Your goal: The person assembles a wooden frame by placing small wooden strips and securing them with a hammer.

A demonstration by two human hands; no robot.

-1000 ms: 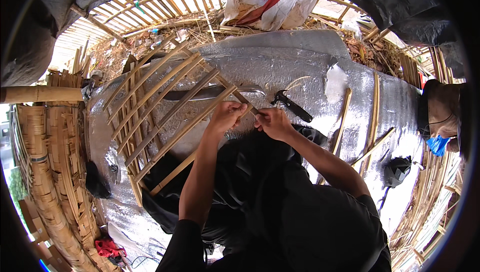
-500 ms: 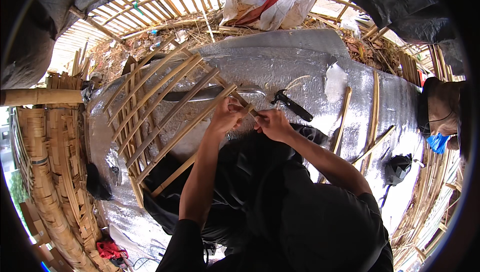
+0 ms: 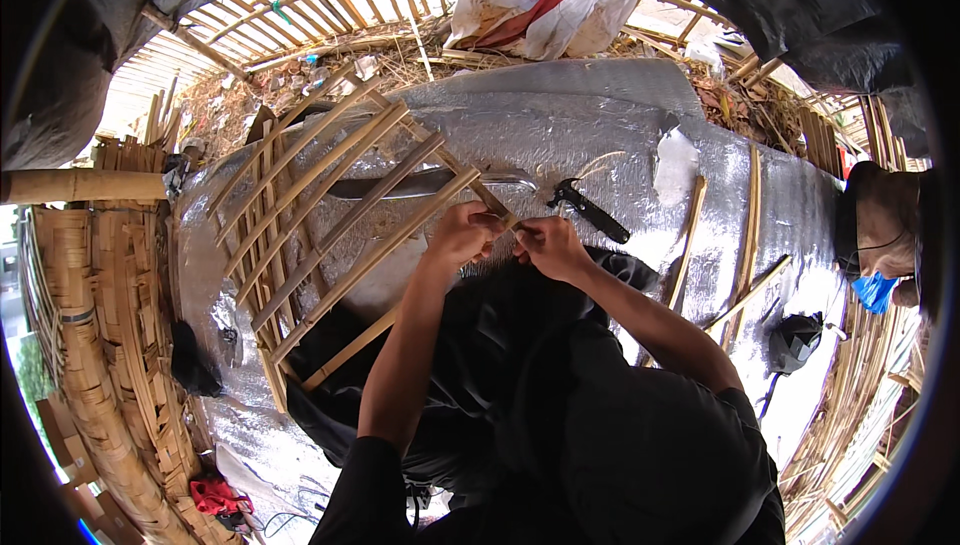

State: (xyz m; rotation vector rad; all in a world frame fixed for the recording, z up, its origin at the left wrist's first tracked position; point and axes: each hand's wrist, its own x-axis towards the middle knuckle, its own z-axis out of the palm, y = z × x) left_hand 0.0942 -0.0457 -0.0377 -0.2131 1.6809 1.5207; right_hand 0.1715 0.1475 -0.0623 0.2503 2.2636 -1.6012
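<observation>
A lattice of split bamboo strips (image 3: 350, 207) leans across my lap at the left. One of its crosspieces (image 3: 462, 167) runs down to the right, and its end lies between my two hands. My left hand (image 3: 466, 235) is closed beside that end, thumb and fingertips pinched together; what they pinch is too small to make out. Closed at the tip of the crosspiece, my right hand (image 3: 553, 247) has its thumb and index finger on the bamboo. Beyond my hands, a black claw hammer (image 3: 592, 212) and a long blade (image 3: 420, 184), partly behind the strips, lie on the silvery mat.
Silvery foil matting (image 3: 590, 110) covers the ground. Loose bamboo strips (image 3: 748, 230) lie at the right near a black cap-like item (image 3: 797, 340). A bundle of split bamboo (image 3: 100, 325) stands at the left, and a white and red sack (image 3: 545, 10) hangs on the far fence.
My left hand has moved slightly right and down, so its fingertips are nearer the right hand. The right hand stays at the crosspiece's end. The whole view has shifted a little.
</observation>
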